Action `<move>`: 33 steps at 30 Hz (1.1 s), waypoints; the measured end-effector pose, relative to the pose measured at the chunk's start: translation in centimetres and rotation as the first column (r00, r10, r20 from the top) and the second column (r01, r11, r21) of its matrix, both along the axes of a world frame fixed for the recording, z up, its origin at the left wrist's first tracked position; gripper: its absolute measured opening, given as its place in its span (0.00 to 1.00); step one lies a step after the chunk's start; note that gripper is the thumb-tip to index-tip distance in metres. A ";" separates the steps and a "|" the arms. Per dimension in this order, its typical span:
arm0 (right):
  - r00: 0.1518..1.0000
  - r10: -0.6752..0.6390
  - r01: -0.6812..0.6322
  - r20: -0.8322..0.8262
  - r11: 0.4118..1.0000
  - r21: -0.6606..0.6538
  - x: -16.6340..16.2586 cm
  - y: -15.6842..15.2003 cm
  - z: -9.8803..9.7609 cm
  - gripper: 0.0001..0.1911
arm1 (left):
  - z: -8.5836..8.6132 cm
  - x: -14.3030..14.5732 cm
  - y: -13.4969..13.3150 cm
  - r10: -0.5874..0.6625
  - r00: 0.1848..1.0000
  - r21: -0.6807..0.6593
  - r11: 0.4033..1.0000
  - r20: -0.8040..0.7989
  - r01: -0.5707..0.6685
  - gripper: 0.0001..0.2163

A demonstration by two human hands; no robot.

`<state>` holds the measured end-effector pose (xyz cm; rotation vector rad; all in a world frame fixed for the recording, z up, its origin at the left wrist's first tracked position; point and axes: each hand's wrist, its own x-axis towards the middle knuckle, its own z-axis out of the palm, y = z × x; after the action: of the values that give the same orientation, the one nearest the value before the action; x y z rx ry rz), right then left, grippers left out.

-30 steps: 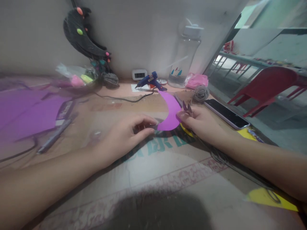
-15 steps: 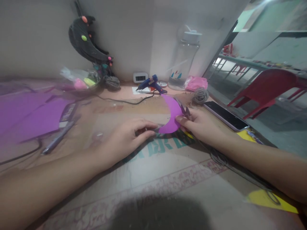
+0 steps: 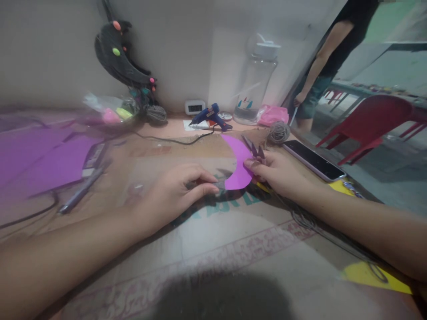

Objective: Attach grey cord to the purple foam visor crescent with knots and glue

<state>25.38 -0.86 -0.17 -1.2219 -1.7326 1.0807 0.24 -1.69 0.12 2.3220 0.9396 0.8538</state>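
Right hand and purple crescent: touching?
Touching. The head view shows the right hand with its thumb lying over the outer edge of the purple crescent, no gap visible.

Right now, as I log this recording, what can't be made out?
In the head view:
Left hand: whatever lies between its fingertips is too small and blurred.
Right hand: some fingers are hidden behind the hand itself and the purple crescent.
White device: screen reading too small.
Person: head cut off by the top edge.
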 end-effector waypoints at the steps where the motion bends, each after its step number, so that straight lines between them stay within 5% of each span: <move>1: 1.000 0.001 -0.001 -0.001 1.000 0.000 0.0 0.0 0.0 0.17 | 0.0 0.0 0.0 0.001 1.000 -0.003 1.000 -0.001 -0.001 0.06; 11: 0.998 -0.012 0.009 0.068 0.999 0.031 0.0 -0.3 0.4 0.17 | -0.2 0.1 0.4 0.021 0.999 -0.011 1.000 -0.027 -0.021 0.06; 21: 0.991 -0.030 0.014 0.134 0.993 0.117 -0.7 -0.7 1.1 0.11 | -0.2 0.2 0.6 0.058 0.997 -0.161 0.985 -0.049 -0.065 0.11; 33: 0.986 -0.040 0.014 0.163 0.988 0.156 -0.9 -0.8 1.0 0.10 | -0.2 0.1 0.7 0.017 0.996 -0.130 0.991 -0.083 -0.028 0.14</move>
<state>24.53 -1.66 0.85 -1.2633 -1.8819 0.8317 0.38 -1.01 -0.05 2.2517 1.0264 0.6886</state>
